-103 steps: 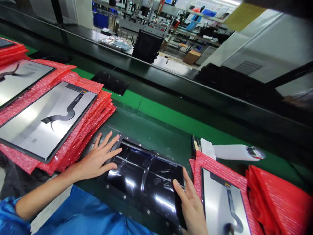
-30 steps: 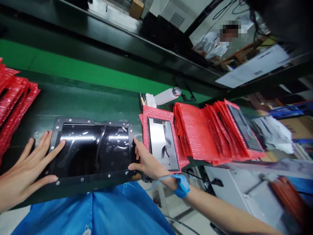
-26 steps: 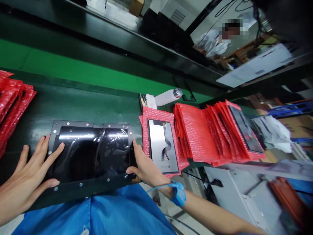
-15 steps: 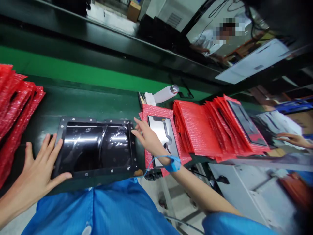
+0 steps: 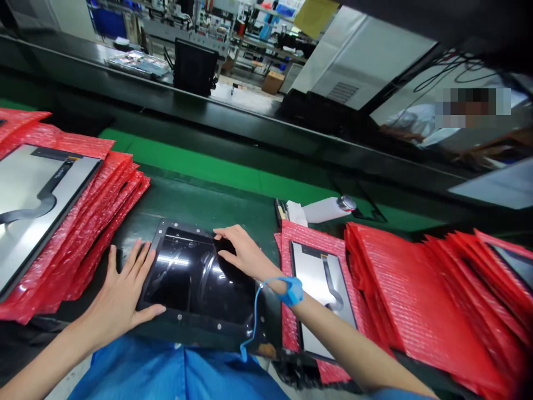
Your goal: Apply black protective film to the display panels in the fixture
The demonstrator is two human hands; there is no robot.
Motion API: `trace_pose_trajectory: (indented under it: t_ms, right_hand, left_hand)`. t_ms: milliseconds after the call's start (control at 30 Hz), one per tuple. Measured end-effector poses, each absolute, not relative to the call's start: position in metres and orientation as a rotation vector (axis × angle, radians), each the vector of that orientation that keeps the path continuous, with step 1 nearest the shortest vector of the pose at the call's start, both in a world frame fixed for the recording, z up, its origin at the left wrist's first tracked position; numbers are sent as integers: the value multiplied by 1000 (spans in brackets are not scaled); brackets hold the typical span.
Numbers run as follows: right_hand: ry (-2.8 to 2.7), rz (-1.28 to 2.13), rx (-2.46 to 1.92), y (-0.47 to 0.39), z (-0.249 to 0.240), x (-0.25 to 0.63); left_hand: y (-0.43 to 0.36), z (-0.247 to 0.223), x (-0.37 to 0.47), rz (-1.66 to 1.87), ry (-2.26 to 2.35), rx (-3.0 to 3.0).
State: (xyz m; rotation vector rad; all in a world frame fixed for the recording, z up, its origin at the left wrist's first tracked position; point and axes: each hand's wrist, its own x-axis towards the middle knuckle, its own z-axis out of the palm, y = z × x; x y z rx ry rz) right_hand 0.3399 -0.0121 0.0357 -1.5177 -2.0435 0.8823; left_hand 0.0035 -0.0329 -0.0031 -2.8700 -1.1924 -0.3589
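A flat black display panel [image 5: 179, 289] with a glossy face and a dotted dark border lies on the green bench in front of me. My left hand [image 5: 125, 291] rests with fingers spread along its left edge, thumb near the lower left corner. Over the panel's upper right part, my right hand [image 5: 241, 253] has its index finger and thumb bent around what looks like the edge of a clear film [image 5: 208, 266] with curved reflections. The fingertips' contact is partly hidden. A blue wrist strap [image 5: 293, 290] is on my right wrist.
Red bubble bags [image 5: 100, 216] are stacked on the left, a silver-backed panel [image 5: 45, 178] on top. Another silver-backed panel [image 5: 310, 278] lies on a bag to the right, beside more red bags [image 5: 412, 289]. A white bottle [image 5: 325, 210] lies behind. A person [image 5: 416, 122] sits across.
My view has swung left, so the bench things sit further right. My right hand has moved from the panel's upper right corner inward over its face. My left hand stays at the left edge.
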Motion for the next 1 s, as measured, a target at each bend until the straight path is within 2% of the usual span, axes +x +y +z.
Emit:
trace_pose_trajectory:
  t_ms: [100,233,433,533,667,767,1000]
  right_hand:
    - [-1888,1196,-1495,8,35,344]
    - [-1832,1360,-1411,19,37,349]
    - [-1739,1490,-1290,12,71,353]
    - [-1659,1325,-1277,13,99,367]
    - [-1529,671,-1396,9,127,398]
    - [-1406,470,-1480,-11,128,413]
    - [-1407,772,-1665,-64,96,433]
  left_hand:
    - [-38,-6,10,-368,-1310,-2852]
    - [-46,-11,22,-511,-1465,-2816]
    - [-52,-9,30,-1035,-1757,-2978]
    - [-31,9,50,-1537,-2007,-3073]
    - [43,53,115,-2184,-1965,-2961]
    - [110,80,169,-2218,-1969,-2920]
    - [196,120,203,-2018,-2147,-2735]
